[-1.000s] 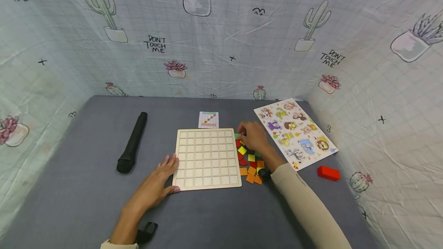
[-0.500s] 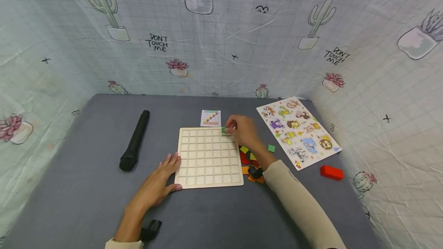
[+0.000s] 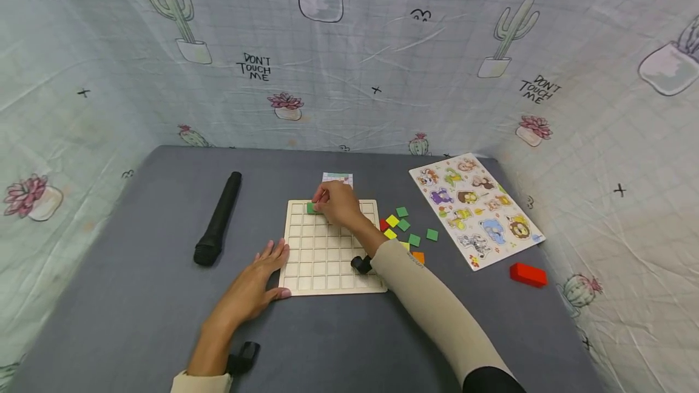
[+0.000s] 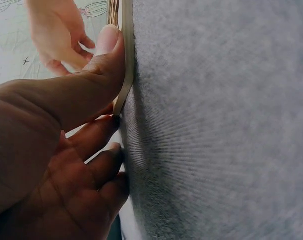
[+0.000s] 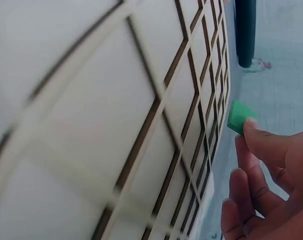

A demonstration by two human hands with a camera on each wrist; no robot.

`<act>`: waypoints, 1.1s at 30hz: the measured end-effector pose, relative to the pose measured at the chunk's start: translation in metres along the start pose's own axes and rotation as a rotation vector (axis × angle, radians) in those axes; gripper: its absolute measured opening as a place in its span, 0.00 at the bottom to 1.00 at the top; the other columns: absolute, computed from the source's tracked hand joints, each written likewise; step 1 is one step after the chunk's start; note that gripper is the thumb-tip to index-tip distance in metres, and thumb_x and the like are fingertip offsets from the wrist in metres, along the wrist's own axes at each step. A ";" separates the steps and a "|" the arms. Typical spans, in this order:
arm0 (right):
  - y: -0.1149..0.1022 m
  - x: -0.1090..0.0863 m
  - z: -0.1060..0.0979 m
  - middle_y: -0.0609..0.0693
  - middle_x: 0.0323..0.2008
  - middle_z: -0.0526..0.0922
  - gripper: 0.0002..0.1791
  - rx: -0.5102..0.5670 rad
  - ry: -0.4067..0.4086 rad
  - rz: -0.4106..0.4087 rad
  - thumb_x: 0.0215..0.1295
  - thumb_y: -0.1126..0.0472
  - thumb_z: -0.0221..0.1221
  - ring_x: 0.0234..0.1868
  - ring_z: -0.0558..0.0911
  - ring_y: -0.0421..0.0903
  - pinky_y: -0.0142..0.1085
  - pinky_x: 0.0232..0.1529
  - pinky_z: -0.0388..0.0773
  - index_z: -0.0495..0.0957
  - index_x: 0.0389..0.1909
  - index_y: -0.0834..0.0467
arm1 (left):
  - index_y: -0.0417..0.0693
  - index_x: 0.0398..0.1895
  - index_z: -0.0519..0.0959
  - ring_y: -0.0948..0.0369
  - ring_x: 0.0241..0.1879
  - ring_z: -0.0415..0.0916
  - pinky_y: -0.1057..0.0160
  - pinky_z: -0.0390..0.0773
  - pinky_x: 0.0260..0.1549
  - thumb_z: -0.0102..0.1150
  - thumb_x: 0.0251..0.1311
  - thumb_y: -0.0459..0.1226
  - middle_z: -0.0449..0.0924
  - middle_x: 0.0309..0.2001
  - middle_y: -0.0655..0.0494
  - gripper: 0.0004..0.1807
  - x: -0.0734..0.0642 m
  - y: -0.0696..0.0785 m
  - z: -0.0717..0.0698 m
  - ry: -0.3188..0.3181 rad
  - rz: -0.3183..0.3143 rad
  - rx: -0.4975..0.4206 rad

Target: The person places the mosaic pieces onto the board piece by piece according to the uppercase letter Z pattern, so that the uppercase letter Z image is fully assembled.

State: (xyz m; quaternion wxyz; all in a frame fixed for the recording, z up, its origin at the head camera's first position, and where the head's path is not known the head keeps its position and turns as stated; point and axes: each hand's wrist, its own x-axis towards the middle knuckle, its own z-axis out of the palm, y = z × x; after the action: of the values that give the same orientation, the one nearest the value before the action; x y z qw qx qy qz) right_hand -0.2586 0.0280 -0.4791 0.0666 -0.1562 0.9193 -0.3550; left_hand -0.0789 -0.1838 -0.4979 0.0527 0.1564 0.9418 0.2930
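A wooden grid board (image 3: 319, 259) lies flat on the grey table. My right hand (image 3: 338, 205) is over its far edge, pinching a green square tile (image 3: 311, 208) between thumb and fingers. In the right wrist view this green tile (image 5: 240, 117) is held just off the board's far cells, tilted. At the board's near left corner rests my left hand (image 3: 253, 287), fingers spread along the side. The left wrist view shows its thumb (image 4: 109, 42) on the board's edge. My right hand partly covers a small printed card (image 3: 337, 176) behind the board.
Loose green tiles (image 3: 414, 240), with yellow, red and orange ones, lie right of the board, partly behind my right sleeve (image 3: 437, 296). A sheet of animal pictures (image 3: 475, 211) and a red block (image 3: 528, 275) lie farther right. A black microphone (image 3: 218, 220) is on the left.
My right hand has carried the green tile from the pile leftward along the board's far edge. Several green tiles now lie spread apart beside the pile. My left hand stays at the corner.
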 end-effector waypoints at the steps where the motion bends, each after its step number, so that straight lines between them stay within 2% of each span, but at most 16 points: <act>1: -0.002 0.002 0.003 0.44 0.30 0.87 0.06 -0.005 0.000 0.008 0.65 0.59 0.74 0.33 0.83 0.41 0.46 0.49 0.86 0.86 0.33 0.48 | 0.34 0.80 0.63 0.36 0.83 0.52 0.31 0.58 0.79 0.79 0.55 0.36 0.58 0.82 0.37 0.51 0.000 0.000 0.000 0.002 0.000 -0.003; 4: -0.005 0.009 0.010 0.43 0.29 0.87 0.06 -0.045 0.015 0.036 0.65 0.59 0.74 0.31 0.83 0.40 0.43 0.47 0.85 0.86 0.33 0.48 | 0.34 0.80 0.64 0.36 0.82 0.53 0.31 0.59 0.78 0.80 0.54 0.36 0.59 0.81 0.37 0.51 0.000 0.000 -0.001 0.005 0.004 -0.001; 5: -0.006 0.010 0.012 0.43 0.29 0.87 0.06 -0.063 0.020 0.047 0.66 0.59 0.74 0.31 0.82 0.40 0.41 0.45 0.84 0.86 0.33 0.48 | 0.33 0.79 0.64 0.36 0.82 0.54 0.31 0.59 0.78 0.80 0.54 0.36 0.59 0.81 0.36 0.51 0.000 0.000 -0.002 0.006 0.007 -0.002; 6: -0.007 0.011 0.013 0.43 0.28 0.87 0.06 -0.072 0.025 0.056 0.66 0.59 0.74 0.30 0.82 0.40 0.39 0.37 0.82 0.86 0.32 0.48 | 0.33 0.79 0.64 0.36 0.82 0.54 0.31 0.59 0.78 0.80 0.54 0.36 0.60 0.81 0.36 0.51 0.000 0.001 -0.002 0.005 0.009 -0.001; 9: -0.008 0.012 0.016 0.43 0.28 0.86 0.06 -0.092 0.015 0.076 0.66 0.60 0.73 0.30 0.82 0.41 0.35 0.31 0.76 0.86 0.32 0.48 | 0.32 0.79 0.64 0.35 0.82 0.54 0.30 0.60 0.78 0.80 0.54 0.36 0.60 0.81 0.35 0.51 0.000 0.001 -0.002 0.007 0.010 -0.002; 12: -0.009 0.011 0.016 0.43 0.29 0.86 0.05 -0.086 -0.011 0.074 0.67 0.62 0.71 0.31 0.82 0.42 0.34 0.31 0.76 0.87 0.34 0.48 | 0.32 0.79 0.64 0.36 0.82 0.54 0.31 0.60 0.78 0.80 0.54 0.36 0.60 0.81 0.35 0.51 -0.001 0.001 -0.002 0.007 0.005 -0.004; 18: -0.002 0.000 0.004 0.45 0.34 0.88 0.05 -0.034 -0.013 0.042 0.69 0.62 0.70 0.38 0.84 0.44 0.37 0.39 0.80 0.89 0.42 0.49 | 0.33 0.79 0.65 0.37 0.83 0.53 0.31 0.59 0.79 0.80 0.55 0.37 0.60 0.81 0.37 0.50 -0.001 0.001 -0.002 -0.002 -0.008 -0.006; 21: 0.008 -0.010 -0.010 0.47 0.37 0.90 0.07 0.021 0.023 0.027 0.69 0.63 0.70 0.41 0.86 0.47 0.39 0.40 0.81 0.89 0.45 0.51 | 0.34 0.79 0.65 0.38 0.83 0.52 0.32 0.58 0.79 0.80 0.54 0.37 0.60 0.81 0.38 0.50 0.001 0.001 -0.002 -0.008 -0.019 -0.012; 26: 0.037 -0.031 -0.039 0.50 0.38 0.91 0.07 0.071 0.097 0.035 0.68 0.63 0.71 0.39 0.85 0.49 0.40 0.38 0.81 0.90 0.45 0.53 | 0.34 0.79 0.64 0.37 0.83 0.52 0.32 0.59 0.79 0.81 0.53 0.37 0.60 0.81 0.38 0.51 0.001 0.002 -0.001 -0.012 -0.034 -0.016; 29: 0.061 -0.044 -0.057 0.51 0.40 0.90 0.08 0.033 0.123 0.068 0.69 0.62 0.71 0.38 0.84 0.49 0.42 0.38 0.82 0.89 0.47 0.54 | 0.35 0.79 0.64 0.37 0.83 0.53 0.32 0.60 0.79 0.81 0.52 0.37 0.60 0.81 0.38 0.52 0.001 0.001 -0.001 -0.008 -0.042 -0.015; 33: 0.093 -0.060 -0.081 0.56 0.45 0.89 0.11 -0.043 0.147 0.122 0.70 0.62 0.70 0.43 0.86 0.54 0.48 0.44 0.84 0.88 0.51 0.56 | 0.36 0.79 0.65 0.37 0.83 0.53 0.33 0.59 0.79 0.81 0.51 0.36 0.61 0.81 0.39 0.52 0.002 0.001 0.000 0.005 -0.051 -0.027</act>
State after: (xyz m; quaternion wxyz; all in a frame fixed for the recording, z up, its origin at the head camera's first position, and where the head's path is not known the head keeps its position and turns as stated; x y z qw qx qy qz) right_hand -0.2428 0.1642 -0.4808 0.0170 -0.0749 0.9370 -0.3409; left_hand -0.0802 -0.1825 -0.4971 0.0600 0.1310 0.9415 0.3047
